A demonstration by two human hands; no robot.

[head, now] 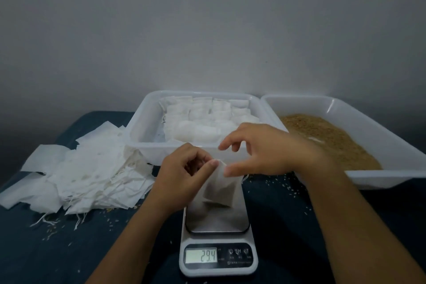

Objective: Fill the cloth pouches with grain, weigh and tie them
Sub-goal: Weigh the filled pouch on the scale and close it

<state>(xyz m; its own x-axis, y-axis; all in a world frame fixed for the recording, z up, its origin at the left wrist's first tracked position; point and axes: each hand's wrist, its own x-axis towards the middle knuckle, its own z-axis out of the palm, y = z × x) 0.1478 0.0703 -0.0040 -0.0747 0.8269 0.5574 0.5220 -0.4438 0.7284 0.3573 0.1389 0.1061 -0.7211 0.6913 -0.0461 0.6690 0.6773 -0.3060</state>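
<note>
The filled pouch (219, 188) sits on the steel plate of the kitchen scale (217, 223), and the little screen at the front reads 29.4. Both hands are up at the pouch's top edge, so the pouch hangs straight down from the grip, with its fat bottom resting on the plate. Its long side runs up and down, tipped a bit to the left at the top, and its open mouth points up toward the fingers. The left hand (182, 168) pinches the top of the cloth between thumb and curled fingers. The right hand (260, 147) presses its thumb on the top right corner, and its first fingers are bent in a narrow pinch above; it may hold a thin string there, but that is too small to tell. Both hands are just as near, one on each side of the mouth. I think the weighing is done and tying comes next, so the strings must be pulled sideways while the mouth stays up, or grain could spill. Behind the hands is a white tray (138, 136) full of finished pouches (202, 122). To the right is a tray of brown grain (329, 136). To the left, empty cloth pouches (80, 168) lie in a heap on the dark counter (57, 249).
</note>
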